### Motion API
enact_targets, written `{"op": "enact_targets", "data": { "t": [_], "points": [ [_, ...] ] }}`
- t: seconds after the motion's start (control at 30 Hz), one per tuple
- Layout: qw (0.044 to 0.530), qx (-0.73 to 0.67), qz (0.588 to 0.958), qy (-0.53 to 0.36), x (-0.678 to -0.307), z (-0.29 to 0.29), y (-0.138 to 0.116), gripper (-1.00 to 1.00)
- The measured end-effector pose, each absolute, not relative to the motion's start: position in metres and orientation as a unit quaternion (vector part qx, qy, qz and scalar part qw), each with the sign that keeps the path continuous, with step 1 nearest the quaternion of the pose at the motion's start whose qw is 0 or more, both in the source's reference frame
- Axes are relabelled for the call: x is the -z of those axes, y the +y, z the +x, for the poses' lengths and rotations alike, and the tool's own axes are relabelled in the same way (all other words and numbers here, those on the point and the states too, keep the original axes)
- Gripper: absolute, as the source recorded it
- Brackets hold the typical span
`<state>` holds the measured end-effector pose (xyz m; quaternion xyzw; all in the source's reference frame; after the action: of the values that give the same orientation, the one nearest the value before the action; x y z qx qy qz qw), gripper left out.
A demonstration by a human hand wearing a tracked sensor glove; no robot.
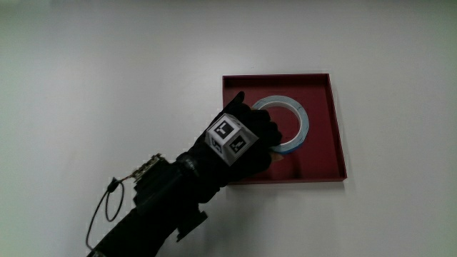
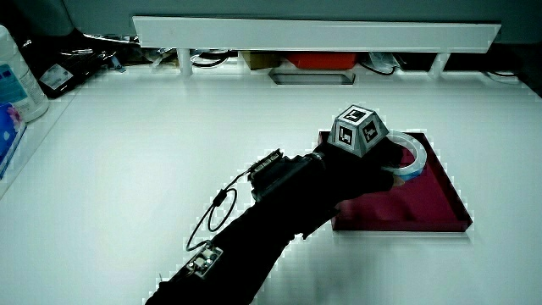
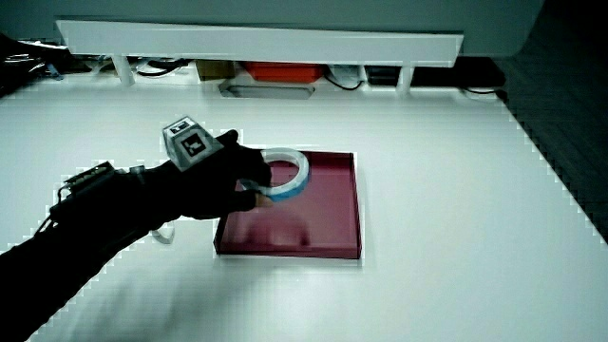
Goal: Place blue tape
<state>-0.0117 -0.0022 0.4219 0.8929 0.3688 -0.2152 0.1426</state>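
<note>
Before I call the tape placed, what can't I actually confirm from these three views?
- Whether the blue tape rests flat on the red tray: the hand covers its nearer part in the main view.
- Contact under the roll: in a side view it looks tilted, but the fingers hide its lower edge.
- The tray floor under the hand: covered by the glove in both side views.
</note>
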Motion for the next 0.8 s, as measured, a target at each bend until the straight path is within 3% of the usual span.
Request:
{"op": "enact_targets", "data": {
  "t": [0.37,0.8],
  "points": [
    [0.195,0.199,0.896,0.346,-0.475,0.014,0.000,0.00],
    [0.227,0.146,0.900,0.341,-0.495,0.023,0.003,0.00]
  ]
}}
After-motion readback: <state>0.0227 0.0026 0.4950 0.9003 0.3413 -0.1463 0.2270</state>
